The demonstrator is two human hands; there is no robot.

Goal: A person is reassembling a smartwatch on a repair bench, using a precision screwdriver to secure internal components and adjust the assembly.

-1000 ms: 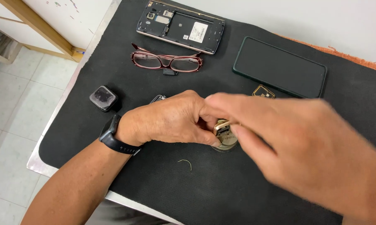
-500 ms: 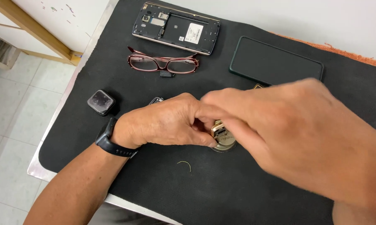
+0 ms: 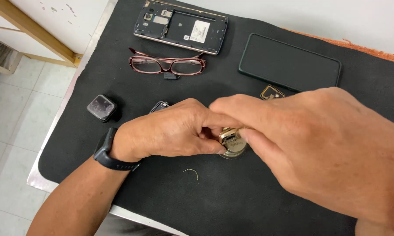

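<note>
Left hand [image 3: 170,133], with a black watch [image 3: 107,153] on the wrist, curled over the middle of the black mat [image 3: 258,201], fingers narrowed around a small round metal piece [image 3: 232,142] and pressing on it from the left. Right hand [image 3: 319,144] coming in from the right edge, thumb and forefinger pinched on the same piece from above and the side. Piece itself brass-coloured and silver, sitting on or just above the mat between both sets of fingertips; exact kind too hidden to tell.

Just below the hands, toward the near edge, a thin bent wire [image 3: 191,173] lying alone. Left of the left hand, near the mat's left edge, a small dark square case [image 3: 101,107]; beside the knuckles, a second small dark part [image 3: 160,106], half hidden. Toward the far edge, red-framed glasses [image 3: 167,65], folded, with a tiny black chip [image 3: 171,76] touching the frame. Beyond these, at the far left corner, an opened phone [image 3: 181,27] with its back off. To the right, a black phone [image 3: 289,62] lying flat, and just in front of it a small gold-edged square part [image 3: 271,92].
</note>
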